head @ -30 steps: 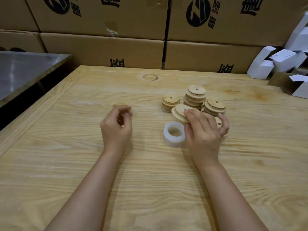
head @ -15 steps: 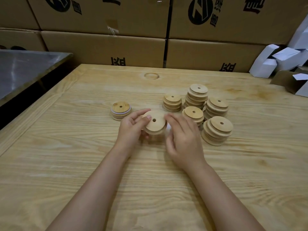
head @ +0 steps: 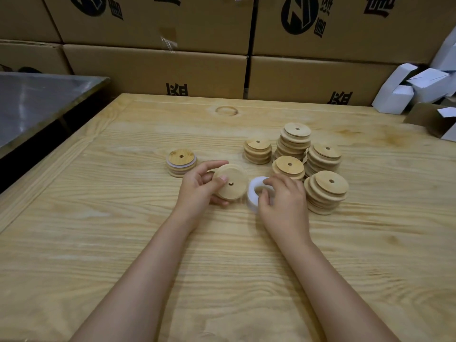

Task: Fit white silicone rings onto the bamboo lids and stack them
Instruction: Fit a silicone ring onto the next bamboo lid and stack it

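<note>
Holding a round pale bamboo lid (head: 234, 191) in the left grip (head: 197, 191), thumb across its face, tilted just above the wooden table (head: 123, 243). Pinching a thick white silicone ring (head: 253, 193) with the right grip (head: 283, 206), just beside the lid. Likely to seat crooked if stretched over one edge only. Could also bump the near stack of bare bamboo lids (head: 325, 193) close beside the right grip.

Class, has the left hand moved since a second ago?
Yes. The left hand moved right, from the ringed stack toward the white rings, holding a lid.
</note>
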Motion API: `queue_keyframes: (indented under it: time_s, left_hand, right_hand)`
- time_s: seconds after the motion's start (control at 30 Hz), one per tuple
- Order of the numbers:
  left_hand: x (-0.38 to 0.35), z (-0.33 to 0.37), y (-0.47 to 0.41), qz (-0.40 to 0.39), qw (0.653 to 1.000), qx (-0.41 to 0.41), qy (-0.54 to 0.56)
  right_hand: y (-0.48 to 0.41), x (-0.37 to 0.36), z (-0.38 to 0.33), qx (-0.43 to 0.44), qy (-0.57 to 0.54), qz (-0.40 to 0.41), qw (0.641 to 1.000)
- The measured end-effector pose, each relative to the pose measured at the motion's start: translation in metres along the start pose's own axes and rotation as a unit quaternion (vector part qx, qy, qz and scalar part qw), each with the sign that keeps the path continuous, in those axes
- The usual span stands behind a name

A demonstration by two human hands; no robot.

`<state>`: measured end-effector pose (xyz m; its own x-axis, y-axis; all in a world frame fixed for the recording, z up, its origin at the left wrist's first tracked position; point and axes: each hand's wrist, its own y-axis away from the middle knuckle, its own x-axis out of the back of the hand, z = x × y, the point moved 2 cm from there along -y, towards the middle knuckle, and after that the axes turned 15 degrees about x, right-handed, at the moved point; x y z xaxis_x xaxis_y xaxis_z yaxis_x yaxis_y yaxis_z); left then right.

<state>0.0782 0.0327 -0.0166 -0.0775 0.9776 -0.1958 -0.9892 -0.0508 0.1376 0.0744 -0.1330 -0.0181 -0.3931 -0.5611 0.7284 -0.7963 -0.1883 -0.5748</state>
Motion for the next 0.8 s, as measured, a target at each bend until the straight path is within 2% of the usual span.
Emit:
queue_keyframes:
  time_s: [0.17,0.33,0.57,0.8]
  left_hand:
    - [-0.002,-0.002,-0.001,-0.007,1.0,-0.006,-0.021]
    - [-0.002,-0.002,-0.001,-0.007,1.0,-0.007,-0.025]
    - [-0.002,-0.003,-0.001,-0.002,1.0,-0.01,-0.028]
    - [-0.001,0.001,0.001,0.018,0.999,-0.034,-0.014]
  right_hand:
    - [-0.001,0.001,0.001,-0.016,-0.001,0.006,1.0]
    - [-0.001,0.004,-0.001,0.011,0.013,0.021,1.0]
    - [-0.001,0.012,-0.003,0.065,-0.011,0.13,0.989]
    - [-0.002,0.011,-0.004,0.063,-0.044,0.14,0.987]
